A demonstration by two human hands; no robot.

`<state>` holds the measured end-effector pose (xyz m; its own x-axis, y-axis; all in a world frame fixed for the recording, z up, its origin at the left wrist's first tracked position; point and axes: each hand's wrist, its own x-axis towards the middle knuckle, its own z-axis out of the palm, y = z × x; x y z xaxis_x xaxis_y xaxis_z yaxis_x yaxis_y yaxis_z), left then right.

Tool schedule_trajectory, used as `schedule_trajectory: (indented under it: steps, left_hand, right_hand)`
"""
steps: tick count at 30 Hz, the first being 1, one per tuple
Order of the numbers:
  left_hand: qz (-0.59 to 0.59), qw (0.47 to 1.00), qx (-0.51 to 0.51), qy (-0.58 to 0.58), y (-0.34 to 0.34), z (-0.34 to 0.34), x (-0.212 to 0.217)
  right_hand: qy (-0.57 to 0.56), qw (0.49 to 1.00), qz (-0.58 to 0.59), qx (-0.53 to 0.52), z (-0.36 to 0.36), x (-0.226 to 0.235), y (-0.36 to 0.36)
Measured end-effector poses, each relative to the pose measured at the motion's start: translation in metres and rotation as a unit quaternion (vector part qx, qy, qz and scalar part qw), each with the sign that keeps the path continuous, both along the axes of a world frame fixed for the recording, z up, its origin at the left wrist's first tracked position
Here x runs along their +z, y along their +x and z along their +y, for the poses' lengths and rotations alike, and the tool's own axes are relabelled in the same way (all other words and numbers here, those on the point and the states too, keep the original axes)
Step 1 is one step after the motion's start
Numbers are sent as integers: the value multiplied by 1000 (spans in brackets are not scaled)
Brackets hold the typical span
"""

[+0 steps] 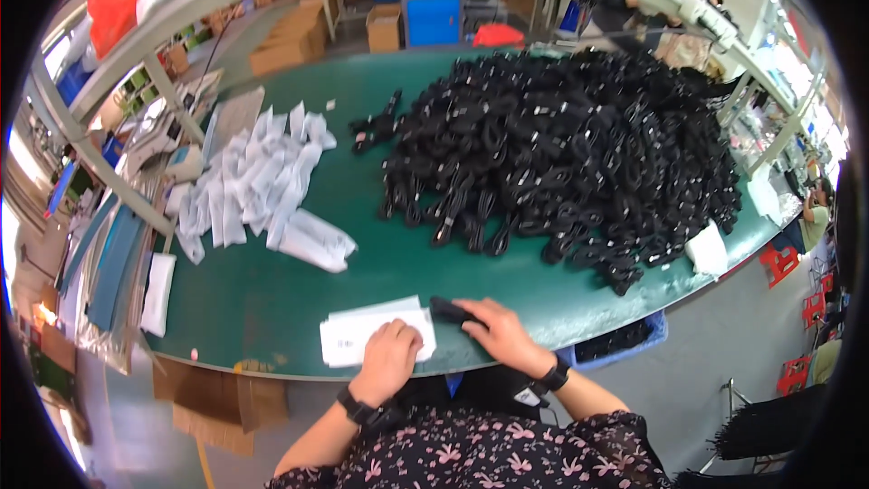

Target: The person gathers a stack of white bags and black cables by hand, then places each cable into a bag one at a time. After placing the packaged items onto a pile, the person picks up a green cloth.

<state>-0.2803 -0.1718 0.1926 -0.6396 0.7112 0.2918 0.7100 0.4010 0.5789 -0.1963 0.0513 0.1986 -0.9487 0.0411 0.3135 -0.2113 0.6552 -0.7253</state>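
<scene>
In front of me at the table's near edge lie a few flat white paper sleeves [348,340], overlapping, with small dark print on the top one. My left hand [391,360] rests on their right part, fingers bent and pressed together on the top sleeve. Just right of the sleeves, my right hand [505,337] grips a folded black cable bundle [448,311] between thumb and fingers. The bundle's far end points left, close to the sleeves' right edge. What lies beneath my left palm is hidden.
A large heap of black cable bundles [561,154] covers the green table's [362,281] right and back. Filled white packets [262,181] are piled at left. A metal frame [100,163] surrounds the table. Below are a blue crate [625,344] and an open cardboard box [217,407].
</scene>
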Motion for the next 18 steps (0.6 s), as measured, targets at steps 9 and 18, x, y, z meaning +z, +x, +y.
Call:
schedule_trajectory:
  steps: [9, 18]
  left_hand:
    - [-81, 995, 27, 58, 0, -3, 0]
    - [-146, 984, 62, 83, 4, -4, -3]
  right_hand:
    - [-74, 994, -79, 1, -8, -1, 4]
    - [-47, 988, -144, 5, -14, 9, 12]
